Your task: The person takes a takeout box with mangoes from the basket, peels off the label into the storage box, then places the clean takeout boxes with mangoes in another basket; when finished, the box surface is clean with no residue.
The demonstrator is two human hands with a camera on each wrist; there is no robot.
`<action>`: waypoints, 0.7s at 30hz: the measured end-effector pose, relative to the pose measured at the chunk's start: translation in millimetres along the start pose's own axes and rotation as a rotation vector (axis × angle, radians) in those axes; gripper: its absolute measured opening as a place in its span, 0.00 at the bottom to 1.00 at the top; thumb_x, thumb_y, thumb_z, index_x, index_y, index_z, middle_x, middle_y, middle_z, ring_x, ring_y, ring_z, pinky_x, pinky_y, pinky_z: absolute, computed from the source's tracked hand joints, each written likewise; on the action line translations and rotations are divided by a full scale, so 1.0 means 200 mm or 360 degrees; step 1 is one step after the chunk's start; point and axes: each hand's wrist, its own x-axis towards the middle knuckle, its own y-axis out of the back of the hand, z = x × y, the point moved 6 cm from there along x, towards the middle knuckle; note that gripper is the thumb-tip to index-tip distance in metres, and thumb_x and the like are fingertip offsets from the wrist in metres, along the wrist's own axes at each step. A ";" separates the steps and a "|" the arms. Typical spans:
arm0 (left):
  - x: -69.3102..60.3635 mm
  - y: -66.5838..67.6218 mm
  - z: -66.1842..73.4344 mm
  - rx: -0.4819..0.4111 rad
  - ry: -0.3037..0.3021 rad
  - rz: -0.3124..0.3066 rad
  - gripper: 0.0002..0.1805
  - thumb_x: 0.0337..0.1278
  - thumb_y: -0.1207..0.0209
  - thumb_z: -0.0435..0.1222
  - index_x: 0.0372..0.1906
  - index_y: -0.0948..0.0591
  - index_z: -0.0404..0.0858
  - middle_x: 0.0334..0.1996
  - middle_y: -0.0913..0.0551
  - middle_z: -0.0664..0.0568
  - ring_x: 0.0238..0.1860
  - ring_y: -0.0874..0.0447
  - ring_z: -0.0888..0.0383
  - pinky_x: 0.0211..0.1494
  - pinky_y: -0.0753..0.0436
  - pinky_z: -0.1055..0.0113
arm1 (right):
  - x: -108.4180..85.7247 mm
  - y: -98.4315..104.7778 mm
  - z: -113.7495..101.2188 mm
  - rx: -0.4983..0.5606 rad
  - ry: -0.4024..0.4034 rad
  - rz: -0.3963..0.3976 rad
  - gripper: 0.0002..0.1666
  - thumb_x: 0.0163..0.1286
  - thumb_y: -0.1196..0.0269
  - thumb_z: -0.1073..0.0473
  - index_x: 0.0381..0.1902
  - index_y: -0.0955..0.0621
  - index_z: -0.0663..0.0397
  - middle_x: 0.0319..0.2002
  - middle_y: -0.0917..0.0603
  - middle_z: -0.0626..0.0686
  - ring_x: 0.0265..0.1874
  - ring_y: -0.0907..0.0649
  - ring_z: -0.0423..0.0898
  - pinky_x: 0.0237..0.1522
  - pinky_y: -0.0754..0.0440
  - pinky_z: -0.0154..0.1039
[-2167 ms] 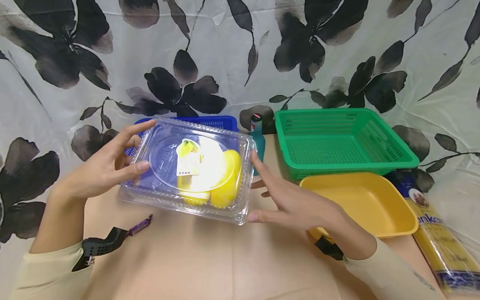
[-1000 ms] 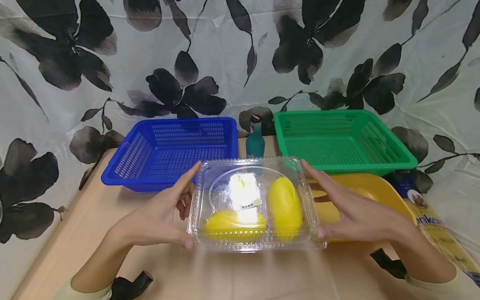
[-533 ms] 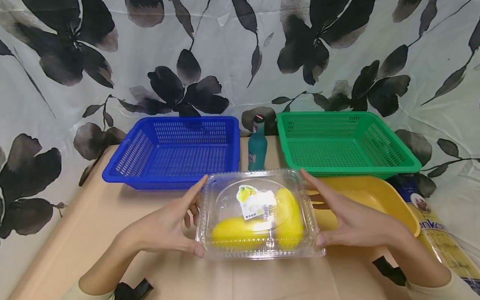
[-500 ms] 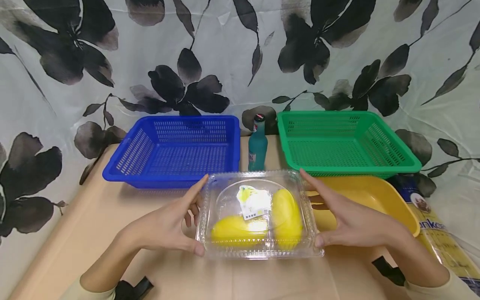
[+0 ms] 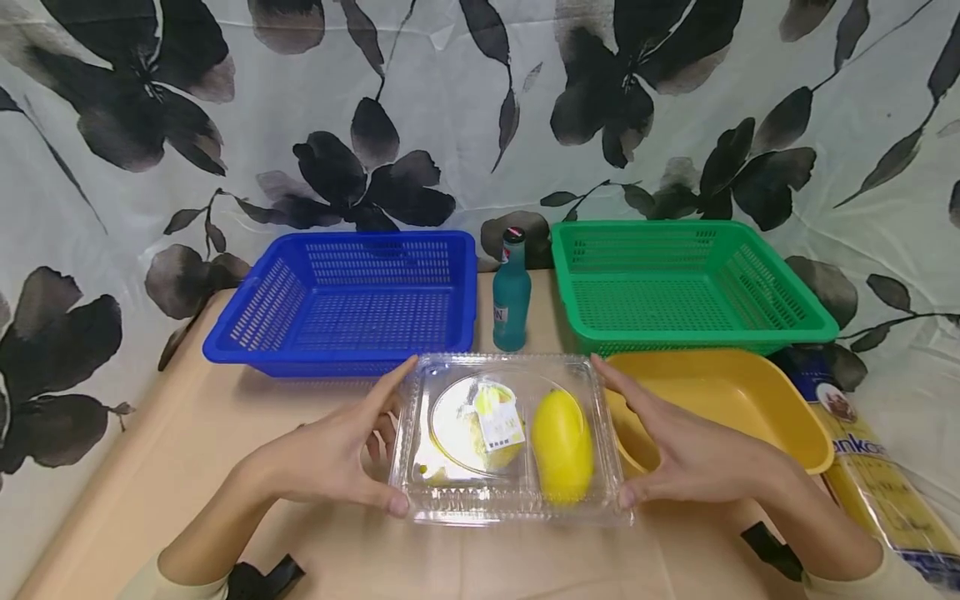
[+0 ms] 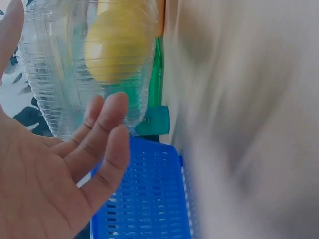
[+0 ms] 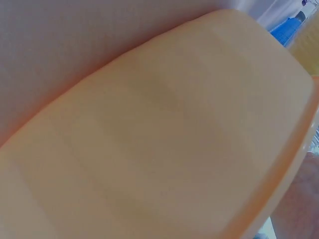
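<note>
A clear plastic box (image 5: pixel 457 504) with a lid is held up between both hands in the head view, tilted so its top faces the camera. Inside lie two yellow mango-like fruits, one upright at the right (image 5: pixel 562 446), the other partly behind glare and a white label (image 5: pixel 498 421). My left hand (image 5: pixel 322 458) grips the box's left side between thumb and fingers; my right hand (image 5: pixel 701 446) grips its right side. In the left wrist view, several fingers of my left hand (image 6: pixel 65 169) are bent beside the box (image 6: pixel 55 74). My right hand (image 7: pixel 299 199) shows only at the right wrist view's edge.
Behind the box stand a blue basket (image 5: pixel 360 362), a teal bottle (image 5: pixel 512 304) and a green basket (image 5: pixel 697 337). A yellow tray (image 5: pixel 750 400) lies behind my right hand. At the far right is a yellow and blue packet (image 5: pixel 885 483). A floral cloth hangs behind.
The box has come from the upper left, over the blue basket, to the middle front, and has lowered slightly. Within it, the left fruit has shifted. Both hands have kept their grip.
</note>
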 end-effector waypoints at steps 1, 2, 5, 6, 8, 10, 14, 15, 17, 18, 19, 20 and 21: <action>-0.01 -0.01 0.00 0.0029 0.0018 -0.0009 0.78 0.40 0.19 0.54 0.83 0.68 0.54 0.46 0.22 0.52 0.42 0.20 0.60 0.45 0.17 0.65 | 0.00 0.00 0.00 0.0011 0.0006 -0.0005 0.75 0.54 0.22 0.37 0.83 0.62 0.24 0.84 0.54 0.51 0.77 0.40 0.68 0.64 0.32 0.75; -0.01 -0.03 0.00 0.0077 0.0044 -0.0021 0.78 0.40 0.20 0.57 0.83 0.70 0.54 0.49 0.23 0.52 0.42 0.20 0.61 0.45 0.17 0.65 | -0.01 0.00 0.01 0.0019 0.0015 -0.0012 0.75 0.54 0.23 0.36 0.83 0.61 0.24 0.84 0.54 0.51 0.77 0.40 0.68 0.63 0.32 0.76; -0.03 -0.09 0.00 0.0232 0.0093 -0.0059 0.79 0.42 0.25 0.65 0.82 0.74 0.54 0.55 0.25 0.52 0.44 0.19 0.65 0.47 0.17 0.65 | -0.01 -0.01 0.02 0.0008 0.0049 -0.0014 0.73 0.54 0.24 0.31 0.84 0.58 0.25 0.83 0.52 0.50 0.76 0.39 0.69 0.62 0.31 0.76; -0.03 -0.10 0.00 0.0268 0.0103 -0.0069 0.79 0.42 0.26 0.66 0.81 0.75 0.54 0.56 0.25 0.52 0.44 0.19 0.65 0.48 0.17 0.65 | -0.01 -0.01 0.02 0.0001 0.0061 -0.0011 0.73 0.53 0.24 0.31 0.84 0.58 0.26 0.83 0.51 0.51 0.76 0.39 0.69 0.62 0.30 0.76; -0.03 -0.12 -0.02 0.0300 0.0123 -0.0071 0.78 0.42 0.28 0.68 0.81 0.76 0.55 0.57 0.24 0.53 0.46 0.20 0.66 0.49 0.17 0.65 | 0.00 -0.01 0.03 -0.0010 0.0066 -0.0002 0.74 0.52 0.22 0.33 0.84 0.58 0.26 0.83 0.51 0.51 0.77 0.39 0.68 0.63 0.30 0.75; -0.02 -0.12 -0.03 0.0259 0.0124 -0.0054 0.78 0.43 0.26 0.66 0.80 0.77 0.57 0.57 0.24 0.52 0.47 0.19 0.65 0.50 0.16 0.63 | 0.01 -0.01 0.03 -0.0015 0.0061 0.0005 0.75 0.51 0.21 0.36 0.84 0.58 0.26 0.83 0.51 0.49 0.77 0.40 0.67 0.64 0.31 0.74; 0.00 -0.11 -0.05 0.0190 0.0109 -0.0059 0.77 0.46 0.25 0.61 0.80 0.77 0.61 0.58 0.25 0.51 0.49 0.19 0.63 0.51 0.17 0.61 | 0.03 -0.04 0.04 -0.0062 0.0040 0.0011 0.77 0.49 0.20 0.37 0.84 0.59 0.28 0.83 0.51 0.50 0.78 0.41 0.64 0.67 0.33 0.72; 0.00 -0.11 -0.05 0.0183 0.0106 -0.0071 0.76 0.48 0.25 0.60 0.80 0.76 0.61 0.57 0.25 0.51 0.50 0.19 0.62 0.51 0.17 0.60 | 0.03 -0.04 0.05 -0.0076 0.0025 0.0013 0.77 0.50 0.20 0.36 0.84 0.58 0.28 0.83 0.51 0.50 0.78 0.41 0.63 0.68 0.33 0.71; 0.01 -0.11 -0.06 0.0191 0.0107 -0.0097 0.73 0.51 0.27 0.60 0.81 0.74 0.60 0.57 0.25 0.52 0.51 0.20 0.61 0.53 0.17 0.59 | 0.03 -0.04 0.06 -0.0109 0.0007 0.0013 0.76 0.51 0.22 0.34 0.84 0.58 0.30 0.83 0.51 0.52 0.78 0.42 0.64 0.69 0.34 0.71; 0.01 -0.11 -0.06 0.0202 0.0109 -0.0106 0.72 0.52 0.28 0.60 0.82 0.73 0.60 0.60 0.25 0.51 0.53 0.19 0.60 0.55 0.17 0.56 | 0.03 -0.04 0.07 -0.0120 0.0001 0.0011 0.75 0.52 0.23 0.34 0.84 0.58 0.31 0.83 0.51 0.53 0.79 0.42 0.64 0.69 0.35 0.71; 0.01 -0.11 -0.06 0.0237 0.0110 -0.0104 0.70 0.53 0.29 0.61 0.82 0.71 0.59 0.64 0.26 0.49 0.57 0.19 0.57 0.58 0.18 0.53 | 0.03 -0.05 0.08 -0.0112 -0.0013 0.0007 0.74 0.53 0.23 0.34 0.84 0.58 0.32 0.83 0.51 0.53 0.79 0.42 0.63 0.70 0.36 0.70; 0.01 -0.10 -0.06 0.0269 0.0122 -0.0100 0.69 0.53 0.29 0.61 0.83 0.70 0.58 0.69 0.29 0.47 0.61 0.20 0.53 0.60 0.18 0.50 | 0.03 -0.05 0.08 -0.0104 -0.0035 0.0000 0.74 0.54 0.24 0.33 0.84 0.58 0.32 0.83 0.52 0.52 0.79 0.43 0.62 0.70 0.37 0.70; 0.01 -0.10 -0.06 0.0304 0.0136 -0.0091 0.69 0.54 0.30 0.62 0.83 0.69 0.57 0.74 0.34 0.44 0.66 0.23 0.49 0.63 0.20 0.46 | 0.03 -0.04 0.09 -0.0099 -0.0049 -0.0006 0.73 0.55 0.24 0.33 0.84 0.58 0.32 0.84 0.53 0.52 0.79 0.43 0.62 0.71 0.37 0.69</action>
